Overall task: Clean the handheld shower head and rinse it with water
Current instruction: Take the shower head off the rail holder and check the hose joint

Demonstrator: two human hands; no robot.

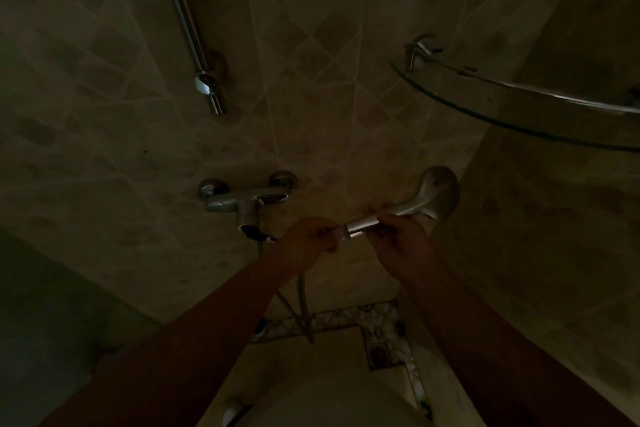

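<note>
1. The shower head (437, 191) is held in the air, right of the wall mixer tap (246, 202).
2. The right hand (401, 246) has its fingers wrapped round the handle; the left hand (311, 239) pinches the hose (302, 291) coupling.
3. Judged risk: in this dim light, wet chrome could slip, or twisting could loosen the coupling and cause a leak.

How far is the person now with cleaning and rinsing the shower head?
Done: the shower head is off the wall rail. In hand: the right hand grips its handle, and the left hand works at the handle's end, where the hose meets it; the dim light hides whether it is joined. Left: no water, cloth or foam is visible, so scrubbing and rinsing seem still to come.
</note>
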